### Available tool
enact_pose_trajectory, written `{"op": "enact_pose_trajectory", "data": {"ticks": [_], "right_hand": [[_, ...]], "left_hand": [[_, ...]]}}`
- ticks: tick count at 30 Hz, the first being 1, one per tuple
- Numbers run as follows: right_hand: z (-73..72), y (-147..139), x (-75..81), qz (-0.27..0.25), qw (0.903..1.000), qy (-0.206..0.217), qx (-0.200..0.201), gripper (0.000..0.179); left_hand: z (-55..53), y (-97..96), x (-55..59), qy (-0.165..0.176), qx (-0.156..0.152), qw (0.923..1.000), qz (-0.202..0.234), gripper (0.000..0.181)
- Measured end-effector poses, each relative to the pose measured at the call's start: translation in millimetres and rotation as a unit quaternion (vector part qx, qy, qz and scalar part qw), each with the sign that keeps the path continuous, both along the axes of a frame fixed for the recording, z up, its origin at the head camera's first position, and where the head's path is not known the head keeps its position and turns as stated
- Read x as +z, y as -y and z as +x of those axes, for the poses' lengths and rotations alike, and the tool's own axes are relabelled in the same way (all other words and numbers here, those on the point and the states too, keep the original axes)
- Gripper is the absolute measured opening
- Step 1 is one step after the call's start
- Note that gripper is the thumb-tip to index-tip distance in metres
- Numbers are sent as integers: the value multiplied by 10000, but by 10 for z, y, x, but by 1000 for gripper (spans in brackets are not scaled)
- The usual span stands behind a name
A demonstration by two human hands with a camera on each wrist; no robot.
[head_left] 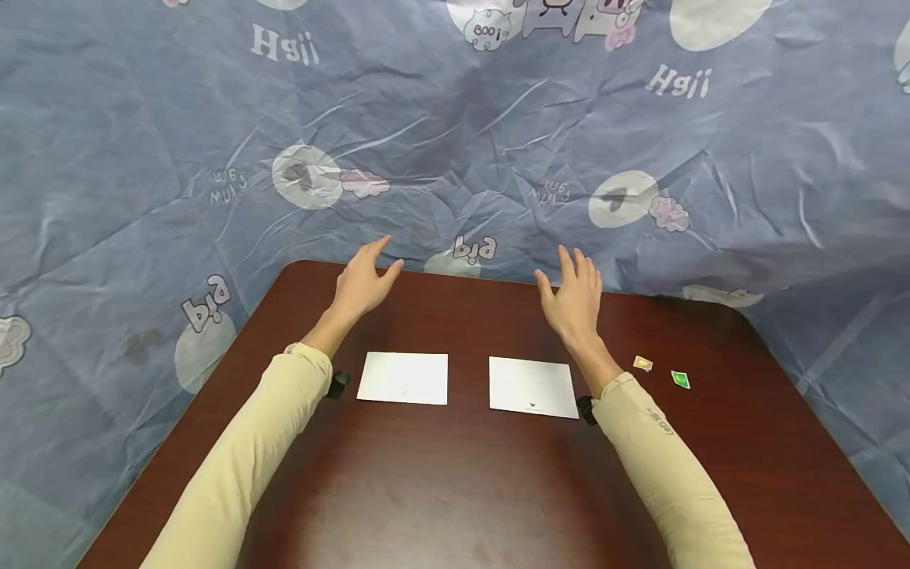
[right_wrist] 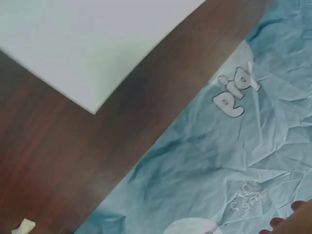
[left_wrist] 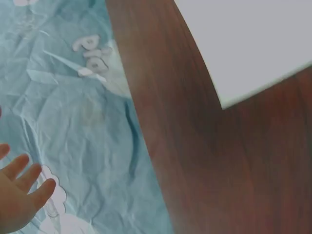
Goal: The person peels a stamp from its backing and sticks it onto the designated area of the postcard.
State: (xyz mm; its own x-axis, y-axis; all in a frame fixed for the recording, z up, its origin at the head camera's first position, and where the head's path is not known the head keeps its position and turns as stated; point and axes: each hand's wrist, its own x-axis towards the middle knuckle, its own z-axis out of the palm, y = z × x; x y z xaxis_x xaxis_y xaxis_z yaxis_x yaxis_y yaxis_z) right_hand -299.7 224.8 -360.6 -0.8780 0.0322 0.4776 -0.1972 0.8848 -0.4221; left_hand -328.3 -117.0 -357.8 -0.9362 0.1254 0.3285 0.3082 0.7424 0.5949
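Note:
Both hands hover over the far part of a dark wooden table, holding nothing. My left hand [head_left: 361,280] has its thumb and fingers extended, beyond a white card [head_left: 404,378] lying flat at the left. In the left wrist view, fingers of the left hand [left_wrist: 22,192] show at the lower left edge. My right hand [head_left: 574,299] is spread, fingers pointing away, beyond a second white card [head_left: 533,387] with a small dark mark near its front edge. Only fingertips of the right hand [right_wrist: 287,222] appear in the right wrist view.
Two small pieces lie right of the right forearm: a yellowish one [head_left: 643,363] and a green one [head_left: 680,379]. The brown table [head_left: 441,482] ends just below the hands at its far edge. Behind it hangs a wrinkled blue printed sheet [head_left: 455,142].

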Motion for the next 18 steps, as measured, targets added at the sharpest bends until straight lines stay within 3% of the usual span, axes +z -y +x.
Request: {"op": "enact_pose_trajectory", "data": {"ticks": [5, 11, 15, 18], "right_hand": [[190, 14, -100, -432, 9977, -465, 242, 63], [465, -20, -250, -1104, 9885, -982, 317, 46], [631, -63, -267, -1406, 9849, -948, 359, 34], [721, -61, -219, -1511, 9851, -711, 409, 30]], "left_hand": [[129, -115, -88, -51, -368, 9965, 750, 49], [324, -217, -162, -186, -791, 9839, 1594, 37], [430, -274, -159, -206, -1120, 9714, 2084, 33], [568, -320, -51, -182, -1289, 9619, 2404, 29]]}}
